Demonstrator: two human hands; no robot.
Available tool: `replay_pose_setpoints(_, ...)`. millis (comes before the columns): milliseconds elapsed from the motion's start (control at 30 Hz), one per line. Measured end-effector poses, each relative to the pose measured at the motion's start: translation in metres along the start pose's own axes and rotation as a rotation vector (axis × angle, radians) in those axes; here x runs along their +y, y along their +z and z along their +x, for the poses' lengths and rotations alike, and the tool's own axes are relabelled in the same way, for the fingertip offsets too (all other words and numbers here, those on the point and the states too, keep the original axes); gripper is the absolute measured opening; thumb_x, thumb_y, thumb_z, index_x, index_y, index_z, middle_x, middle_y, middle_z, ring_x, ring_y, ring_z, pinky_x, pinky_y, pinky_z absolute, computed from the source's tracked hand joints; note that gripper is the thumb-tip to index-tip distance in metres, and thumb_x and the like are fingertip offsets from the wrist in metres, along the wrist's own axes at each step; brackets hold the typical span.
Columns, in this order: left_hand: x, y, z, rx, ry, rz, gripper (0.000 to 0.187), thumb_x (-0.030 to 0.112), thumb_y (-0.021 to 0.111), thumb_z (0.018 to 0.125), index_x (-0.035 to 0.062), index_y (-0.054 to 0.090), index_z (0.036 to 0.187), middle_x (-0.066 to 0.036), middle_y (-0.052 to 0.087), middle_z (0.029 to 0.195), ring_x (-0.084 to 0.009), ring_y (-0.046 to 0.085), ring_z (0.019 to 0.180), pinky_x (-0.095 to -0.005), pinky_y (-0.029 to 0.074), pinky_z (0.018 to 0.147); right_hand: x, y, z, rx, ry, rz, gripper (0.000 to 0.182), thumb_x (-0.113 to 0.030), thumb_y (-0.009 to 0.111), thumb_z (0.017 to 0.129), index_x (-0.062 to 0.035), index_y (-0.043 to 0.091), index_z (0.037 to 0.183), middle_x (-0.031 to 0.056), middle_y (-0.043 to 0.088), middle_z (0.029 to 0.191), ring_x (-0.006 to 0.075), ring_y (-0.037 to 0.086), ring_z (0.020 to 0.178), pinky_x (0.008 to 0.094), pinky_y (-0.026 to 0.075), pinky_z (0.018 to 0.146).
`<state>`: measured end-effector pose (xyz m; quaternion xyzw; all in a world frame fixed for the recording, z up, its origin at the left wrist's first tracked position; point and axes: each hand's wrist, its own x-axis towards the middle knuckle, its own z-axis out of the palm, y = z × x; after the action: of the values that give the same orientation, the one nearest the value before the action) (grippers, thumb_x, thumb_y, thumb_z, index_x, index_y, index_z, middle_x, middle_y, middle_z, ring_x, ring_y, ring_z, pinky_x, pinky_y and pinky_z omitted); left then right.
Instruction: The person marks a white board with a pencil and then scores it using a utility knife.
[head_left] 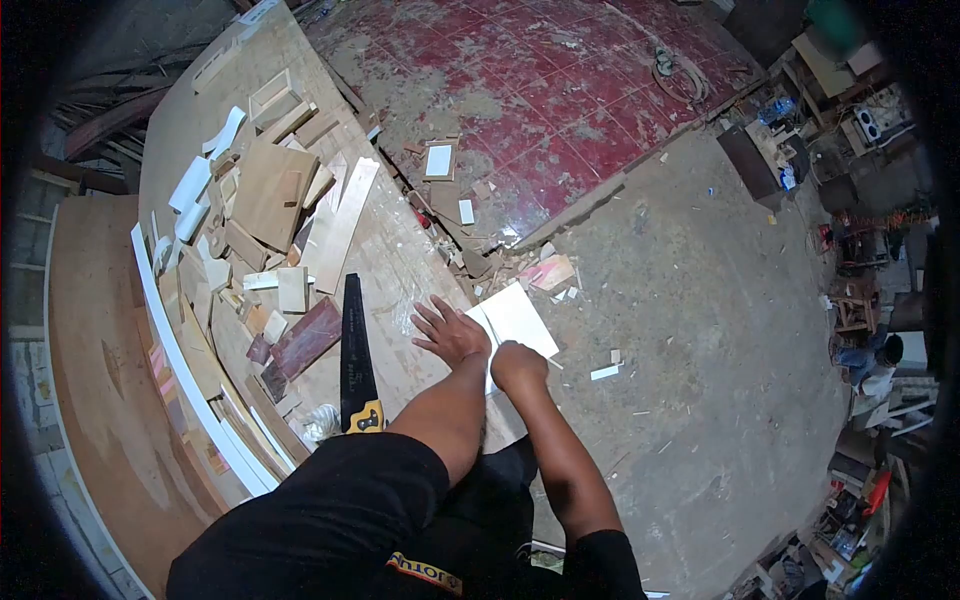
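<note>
My left hand [452, 334] lies flat with its fingers spread on the workbench [395, 270], its wrist side beside a white board [520, 318]. The board juts past the bench edge over the floor. Against the near side of the board, my right hand [521, 367] is closed in a fist. Whatever it grips is hidden under the fingers. A handsaw [357, 350] with a black blade and a yellow and black handle rests on the bench, left of my left arm.
Wood offcuts and a brown panel [272, 195] are heaped on the bench's left part. A long white strip [205, 400] runs along its side. Scraps lie on the concrete floor [690, 330] and by the red tiled platform [500, 100]. A person [875, 360] is at far right.
</note>
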<state>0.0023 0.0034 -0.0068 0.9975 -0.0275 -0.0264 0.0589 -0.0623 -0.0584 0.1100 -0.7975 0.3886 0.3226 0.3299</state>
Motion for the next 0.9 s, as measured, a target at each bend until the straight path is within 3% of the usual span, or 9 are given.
replay_pose_setpoints(100,0.0,-0.002,0.001,-0.017,0.0,0.007,0.063,0.029,0.043,0.096,0.0112,0.022,0.152,-0.02,0.008,0.159,-0.042,0.006,0.146,-0.0663,0.008,0.112,-0.005,-0.008,-0.008,-0.036,0.067,-0.022,0.034,-0.018,0.05,0.088,0.0002,0.068,0.11,0.0216,0.067,0.113,0.0335,0.068,0.101,0.0413,0.054,0.084)
replay_pose_setpoints(167,0.001,-0.004,0.0,-0.031,-0.008,0.006,0.063,0.03,0.042,0.096,0.0106,0.022,0.152,-0.02,0.008,0.159,-0.0419,0.006,0.146,-0.0659,0.008,0.112,-0.015,-0.022,-0.006,-0.073,-0.01,-0.023,0.035,-0.018,0.049,0.088,0.0007,0.067,0.111,0.022,0.067,0.113,0.0335,0.068,0.101,0.0413,0.054,0.084)
replay_pose_setpoints(267,0.001,-0.007,0.003,-0.062,-0.018,0.008,0.063,0.03,0.042,0.096,0.0098,0.021,0.152,-0.02,0.008,0.159,-0.0417,0.005,0.146,-0.0653,0.009,0.112,-0.012,0.002,0.031,0.013,-0.029,0.002,0.034,-0.019,0.049,0.089,0.001,0.067,0.11,0.0231,0.067,0.111,0.0337,0.068,0.101,0.0427,0.054,0.084)
replay_pose_setpoints(533,0.0,-0.006,-0.001,0.005,0.012,-0.006,0.063,0.027,0.043,0.094,0.0128,0.022,0.152,-0.021,0.012,0.158,-0.0421,0.009,0.146,-0.0665,0.01,0.112,0.009,0.005,0.0,0.001,-0.006,-0.01,0.034,-0.017,0.045,0.09,0.0037,0.064,0.109,0.025,0.067,0.108,0.0375,0.067,0.099,0.0452,0.053,0.083)
replay_pose_setpoints(600,0.001,-0.006,0.0,-0.039,-0.001,-0.003,0.064,0.03,0.041,0.096,0.0105,0.019,0.152,-0.02,0.007,0.159,-0.0413,0.005,0.146,-0.0636,0.006,0.113,0.008,-0.001,0.001,0.007,-0.004,0.009,0.034,-0.016,0.045,0.09,0.0042,0.063,0.109,0.0253,0.067,0.108,0.0381,0.067,0.099,0.0452,0.053,0.083)
replay_pose_setpoints(900,0.003,-0.011,0.0,-0.054,-0.01,0.016,0.065,0.029,0.042,0.096,0.0113,0.018,0.153,-0.019,0.006,0.159,-0.0408,0.005,0.146,-0.0635,0.005,0.114,0.008,-0.001,-0.014,-0.015,-0.005,0.045,0.035,-0.016,0.044,0.09,0.0045,0.062,0.111,0.0259,0.066,0.109,0.0382,0.067,0.1,0.0455,0.053,0.085)
